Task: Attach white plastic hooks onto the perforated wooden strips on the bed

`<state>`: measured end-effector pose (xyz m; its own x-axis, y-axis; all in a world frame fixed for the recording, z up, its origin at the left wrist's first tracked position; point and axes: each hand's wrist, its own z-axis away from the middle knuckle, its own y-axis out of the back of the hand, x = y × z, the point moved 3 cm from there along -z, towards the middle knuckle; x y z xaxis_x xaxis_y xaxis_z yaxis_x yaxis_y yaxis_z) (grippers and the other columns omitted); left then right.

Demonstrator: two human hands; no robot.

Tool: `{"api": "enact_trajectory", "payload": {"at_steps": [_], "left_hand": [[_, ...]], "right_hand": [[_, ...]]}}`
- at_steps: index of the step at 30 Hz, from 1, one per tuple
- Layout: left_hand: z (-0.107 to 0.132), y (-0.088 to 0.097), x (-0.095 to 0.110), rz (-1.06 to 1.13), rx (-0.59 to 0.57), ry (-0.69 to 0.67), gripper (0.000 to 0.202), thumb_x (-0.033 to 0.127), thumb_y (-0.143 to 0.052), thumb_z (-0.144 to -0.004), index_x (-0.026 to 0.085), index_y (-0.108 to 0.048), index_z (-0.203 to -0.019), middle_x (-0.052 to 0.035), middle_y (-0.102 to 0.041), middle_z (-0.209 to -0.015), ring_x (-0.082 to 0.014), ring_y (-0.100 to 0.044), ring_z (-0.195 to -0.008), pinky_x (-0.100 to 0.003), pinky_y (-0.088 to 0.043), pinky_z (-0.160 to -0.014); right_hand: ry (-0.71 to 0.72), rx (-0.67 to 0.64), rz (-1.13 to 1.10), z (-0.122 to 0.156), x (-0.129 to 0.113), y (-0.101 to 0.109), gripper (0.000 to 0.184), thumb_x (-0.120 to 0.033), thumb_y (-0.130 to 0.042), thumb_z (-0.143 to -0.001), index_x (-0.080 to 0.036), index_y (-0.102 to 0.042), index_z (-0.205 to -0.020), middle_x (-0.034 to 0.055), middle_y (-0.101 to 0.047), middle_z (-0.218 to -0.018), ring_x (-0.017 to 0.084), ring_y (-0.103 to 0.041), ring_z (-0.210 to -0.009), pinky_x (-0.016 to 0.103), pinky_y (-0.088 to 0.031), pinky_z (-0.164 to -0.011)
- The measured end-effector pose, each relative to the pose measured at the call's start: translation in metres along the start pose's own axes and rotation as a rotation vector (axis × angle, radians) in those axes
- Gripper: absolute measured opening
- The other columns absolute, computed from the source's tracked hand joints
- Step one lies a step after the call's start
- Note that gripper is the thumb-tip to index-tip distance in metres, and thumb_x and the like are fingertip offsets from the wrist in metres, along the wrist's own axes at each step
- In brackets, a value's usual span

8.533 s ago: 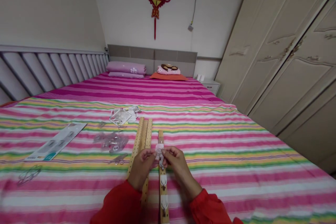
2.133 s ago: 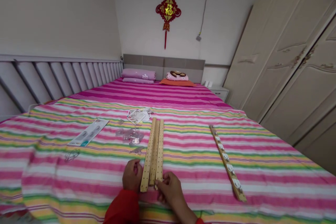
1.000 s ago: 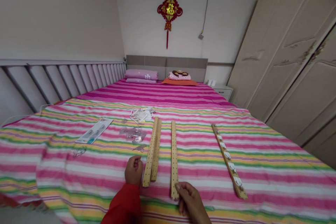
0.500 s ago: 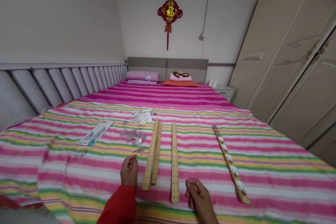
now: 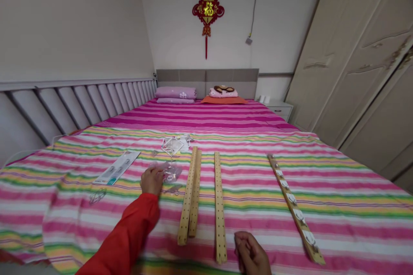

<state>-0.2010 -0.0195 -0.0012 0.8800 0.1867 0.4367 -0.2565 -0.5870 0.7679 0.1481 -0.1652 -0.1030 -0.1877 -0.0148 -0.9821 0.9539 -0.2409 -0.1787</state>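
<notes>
My left hand [image 5: 151,180], in a red sleeve, reaches over the left edge of crumpled clear plastic packaging [image 5: 172,172]. Its fingers are bent downward; whether they grip the plastic is not clear. Near the front edge my right hand [image 5: 253,252] is closed, thumb against the curled fingers, and anything inside is hidden. Just left of it lies a perforated wooden strip [image 5: 220,210]. Two more perforated strips [image 5: 187,206] lie side by side between the hands. A small grey flat piece [image 5: 174,189] rests below the packaging.
Right of the strips lies a wooden rail with several white hooks [image 5: 295,208]. On the left are a hook card [image 5: 118,168] and a thin wire bundle [image 5: 97,196]. White packaging pieces [image 5: 176,144] lie farther back. A slatted rail [image 5: 77,103] borders the bed's left side.
My left hand has moved forward and left, from beside the wooden strips to the clear packaging. My right hand stays closed near the front edge. The view has shifted slightly.
</notes>
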Motion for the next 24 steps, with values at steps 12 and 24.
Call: {"api": "enact_trajectory", "payload": {"at_steps": [12,24], "left_hand": [[-0.020,-0.014,0.017,-0.272,-0.239,-0.092,0.027,0.023,-0.051,-0.077,0.022,-0.071,-0.095,-0.0098,-0.053,-0.132,-0.0303,-0.040,-0.122,-0.045,-0.036,-0.091],[-0.028,-0.010,0.022,-0.286,-0.287,-0.073,0.027,0.012,-0.055,-0.068,0.021,-0.070,-0.089,-0.0097,-0.054,-0.130,-0.0293,-0.041,-0.123,-0.044,-0.035,-0.093]], "right_hand": [[0.029,-0.014,0.029,-0.001,0.004,0.002,0.039,-0.055,-0.064,-0.072,-0.017,-0.059,-0.077,-0.0068,-0.036,-0.049,0.007,-0.028,-0.039,0.018,-0.019,-0.034],[0.000,-0.045,0.028,0.000,-0.002,0.002,0.039,-0.054,-0.064,-0.071,-0.016,-0.060,-0.078,-0.0064,-0.037,-0.050,0.007,-0.029,-0.041,0.018,-0.021,-0.036]]}}
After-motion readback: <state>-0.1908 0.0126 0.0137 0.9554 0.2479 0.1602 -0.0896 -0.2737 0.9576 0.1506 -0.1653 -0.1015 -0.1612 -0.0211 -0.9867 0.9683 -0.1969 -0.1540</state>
